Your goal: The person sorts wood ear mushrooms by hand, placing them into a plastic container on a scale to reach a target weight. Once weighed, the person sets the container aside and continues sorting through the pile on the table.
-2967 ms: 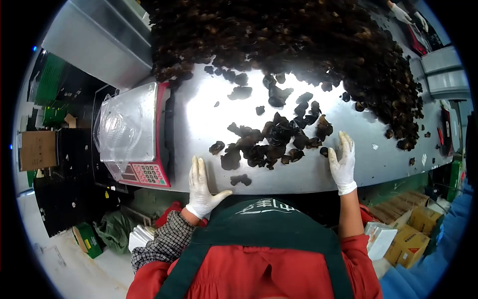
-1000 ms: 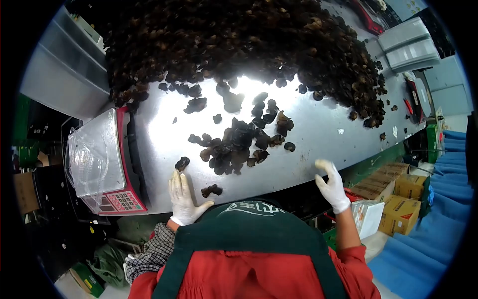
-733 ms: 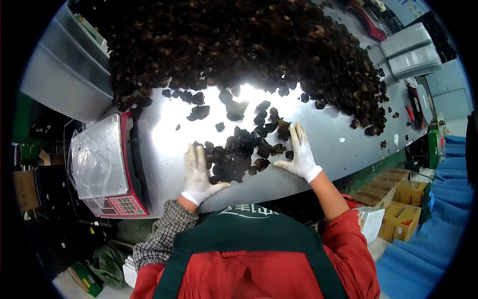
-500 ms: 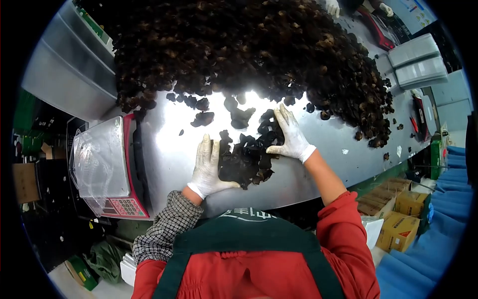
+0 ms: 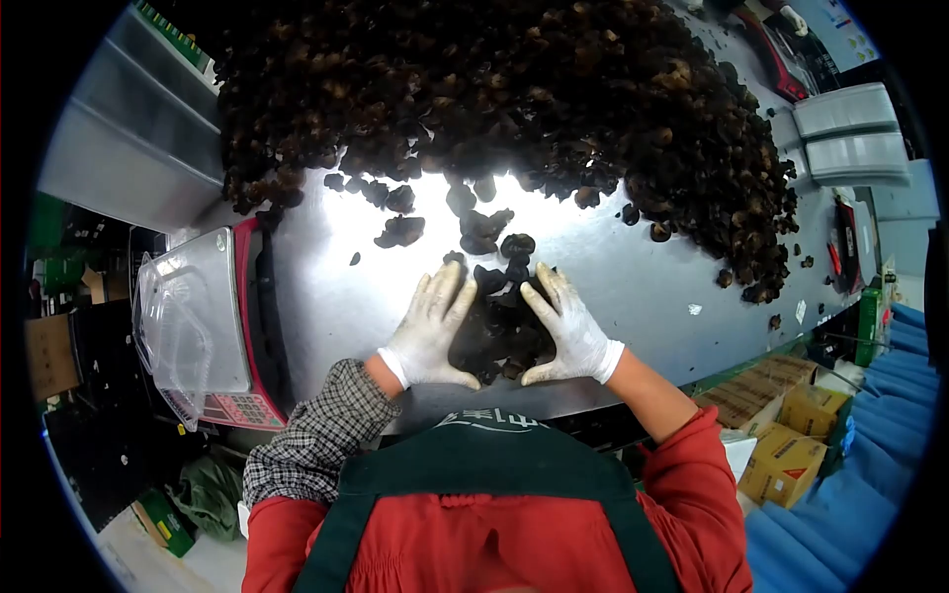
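A small heap of black wood ear mushrooms lies near the front edge of the metal table. Flat along its left side rests my white-gloved left hand, fingers stretched out and thumb by the near edge of the heap. On the opposite side my gloved right hand mirrors it, open, with its fingers pointing forward. The two hands frame the heap between them, and neither grips a piece. A few loose wood ear pieces lie just beyond the fingertips.
A large pile of wood ears covers the far side of the table. At left stand a red scale with a clear plastic lid and a grey bin. White trays are at right; a co-worker's gloved hand shows beyond.
My right hand has come down and inward, and my left hand has shifted slightly right. The small heap between them is narrower and more gathered toward the table's front edge.
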